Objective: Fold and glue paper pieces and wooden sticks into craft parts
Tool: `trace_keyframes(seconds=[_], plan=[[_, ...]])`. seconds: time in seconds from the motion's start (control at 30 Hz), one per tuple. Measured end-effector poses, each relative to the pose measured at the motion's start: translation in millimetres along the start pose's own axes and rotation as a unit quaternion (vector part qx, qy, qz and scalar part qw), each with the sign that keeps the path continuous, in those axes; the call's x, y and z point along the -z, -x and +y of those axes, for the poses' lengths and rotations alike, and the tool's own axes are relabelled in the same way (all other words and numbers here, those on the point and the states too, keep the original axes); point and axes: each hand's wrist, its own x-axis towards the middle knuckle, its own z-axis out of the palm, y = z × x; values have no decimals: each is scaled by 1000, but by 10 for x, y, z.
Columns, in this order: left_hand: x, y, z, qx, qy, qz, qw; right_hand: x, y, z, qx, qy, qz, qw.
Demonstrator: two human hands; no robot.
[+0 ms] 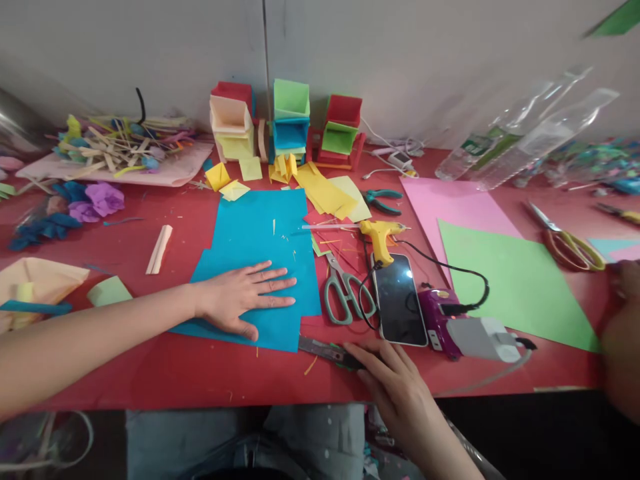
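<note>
My left hand (245, 297) lies flat, fingers spread, on blue sheets of paper (260, 213). The sheets overlap, and small scraps lie on top. At the table's front edge, my right hand (390, 380) has its fingers closed on the dark end of a narrow metal tool that looks like a utility knife (325, 349). The tool's far end touches the lower right corner of the blue paper. Grey-handled scissors (345, 290) rest just beyond it. A yellow glue gun (381, 239) with a clear stick lies above a phone (401, 300).
Folded paper boxes (291, 100) stand along the wall. A purple power adapter (443, 320) and cables lie right of the phone. Green paper (510, 280), pliers (383, 200), red-handled scissors (567, 243) and plastic bottles (545, 140) are beyond. Another person's arm (623, 333) is at the right edge.
</note>
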Motion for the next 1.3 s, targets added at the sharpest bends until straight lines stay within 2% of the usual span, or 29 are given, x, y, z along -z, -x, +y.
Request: trace_keyframes(seconds=[0.2,0.8,1.3], plan=[[-34,-4,43,25,-24,13,999,101,-5,11,-9,0,-13,1000],[-52,-6,39,25,-89,-9,996,139,-45,125,43,19,-32,998],[-60,5,33,20,-114,-12,993,118,3,131,30,12,-25,999]])
